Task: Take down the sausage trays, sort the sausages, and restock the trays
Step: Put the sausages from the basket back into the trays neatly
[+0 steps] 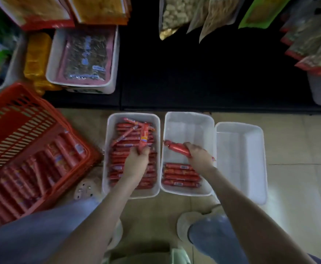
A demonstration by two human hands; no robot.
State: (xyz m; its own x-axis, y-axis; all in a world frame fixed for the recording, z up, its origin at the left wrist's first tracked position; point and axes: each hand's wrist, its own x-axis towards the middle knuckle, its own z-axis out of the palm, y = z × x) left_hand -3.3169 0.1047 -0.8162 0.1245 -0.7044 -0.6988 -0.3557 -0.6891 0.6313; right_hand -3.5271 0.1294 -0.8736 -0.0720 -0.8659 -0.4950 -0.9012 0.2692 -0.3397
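Your left hand (136,159) and right hand (199,154), centre frame.
Fingers grip a red wrapped sausage (144,137) (left) and a second sausage (176,147).

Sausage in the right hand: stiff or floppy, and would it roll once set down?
Probably fairly stiff: the sausage juts straight from the right hand without sagging. Its glossy red wrap may be slippery. Being round, it could roll in the middle tray.
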